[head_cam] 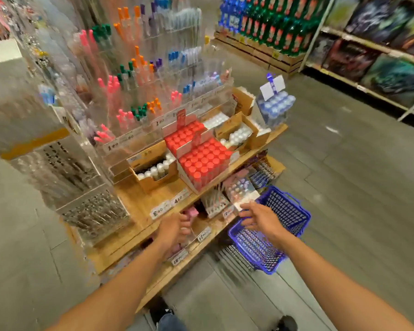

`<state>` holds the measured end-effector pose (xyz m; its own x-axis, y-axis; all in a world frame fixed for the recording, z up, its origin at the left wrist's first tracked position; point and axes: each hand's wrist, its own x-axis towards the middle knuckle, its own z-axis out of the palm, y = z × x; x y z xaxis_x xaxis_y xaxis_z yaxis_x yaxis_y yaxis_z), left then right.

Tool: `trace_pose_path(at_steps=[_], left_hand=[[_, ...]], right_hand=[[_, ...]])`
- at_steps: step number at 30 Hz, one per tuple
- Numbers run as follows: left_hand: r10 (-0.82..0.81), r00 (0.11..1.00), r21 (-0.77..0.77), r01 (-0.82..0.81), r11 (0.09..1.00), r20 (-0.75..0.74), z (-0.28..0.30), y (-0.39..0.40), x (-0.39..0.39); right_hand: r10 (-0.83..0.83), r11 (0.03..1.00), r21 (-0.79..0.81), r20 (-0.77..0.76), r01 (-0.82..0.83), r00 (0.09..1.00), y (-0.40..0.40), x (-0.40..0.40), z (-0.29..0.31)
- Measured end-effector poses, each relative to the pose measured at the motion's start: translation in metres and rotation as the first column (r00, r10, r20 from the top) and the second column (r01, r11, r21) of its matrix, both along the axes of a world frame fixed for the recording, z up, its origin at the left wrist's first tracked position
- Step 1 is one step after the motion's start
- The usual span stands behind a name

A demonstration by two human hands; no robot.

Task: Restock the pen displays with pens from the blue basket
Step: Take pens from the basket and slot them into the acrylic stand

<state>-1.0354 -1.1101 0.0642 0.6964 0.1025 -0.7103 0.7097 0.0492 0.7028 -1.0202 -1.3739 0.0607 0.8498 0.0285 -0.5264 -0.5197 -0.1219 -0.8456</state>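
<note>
Two hands reach out over the low shelves. The right hand (pixel 261 218), fingers spread and holding nothing, hovers just above the near rim of the blue basket (pixel 289 211), which sits on the floor to the right of the shelves. Pens (pixel 256 247) lie inside, pointing roughly away from the person. The left hand (pixel 175 229) curls at the shelf edge; whether it pinches anything I cannot tell. The right is nearer.

Handwritten price tags on wooden shelf edges: "800" (pixel 160 209), "480" (pixel 178 200), "1700" (pixel 203 234), "1800" (pixel 177 259).
</note>
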Motion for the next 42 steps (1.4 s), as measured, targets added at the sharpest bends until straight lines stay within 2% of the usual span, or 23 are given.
trace_pose_path(at_steps=[4, 11, 16, 20, 29, 37, 42], left_hand=[[0.011, 1.000, 0.051, -0.012, 0.999, 0.014, -0.017, -0.090, -0.014], [0.025, 1.000, -0.020, -0.026, 0.999, -0.019, -0.051, -0.230, -0.030], [0.033, 0.997, -0.065, -0.038, 0.997, -0.075, -0.084, -0.289, -0.027], [0.010, 0.993, -0.083, -0.020, 0.996, -0.117, -0.128, -0.315, -0.006], [0.074, 0.978, -0.121, -0.099, 0.988, -0.195, -0.322, -0.353, 0.080], [0.121, 0.974, -0.160, -0.152, 0.975, -0.190, -0.500, -0.378, 0.135], [0.159, 0.974, -0.173, -0.186, 0.967, -0.160, -0.592, -0.390, 0.160]], right_hand=[[-0.008, 1.000, -0.014, -0.027, 0.008, 1.000, -0.090, -0.016, -0.019], [0.040, 0.994, -0.098, -0.100, -0.050, 0.994, -0.220, -0.026, -0.045], [0.064, 0.987, -0.133, -0.156, -0.086, 0.986, -0.277, -0.023, -0.074], [0.039, 0.988, -0.137, -0.197, -0.067, 0.980, -0.300, -0.005, -0.122], [0.074, 0.967, -0.223, -0.228, -0.126, 0.971, -0.314, 0.073, -0.317], [0.155, 0.942, -0.254, -0.246, -0.218, 0.957, -0.317, 0.131, -0.507], [0.264, 0.824, -0.440, -0.260, -0.358, 0.929, -0.321, 0.168, -0.616]])
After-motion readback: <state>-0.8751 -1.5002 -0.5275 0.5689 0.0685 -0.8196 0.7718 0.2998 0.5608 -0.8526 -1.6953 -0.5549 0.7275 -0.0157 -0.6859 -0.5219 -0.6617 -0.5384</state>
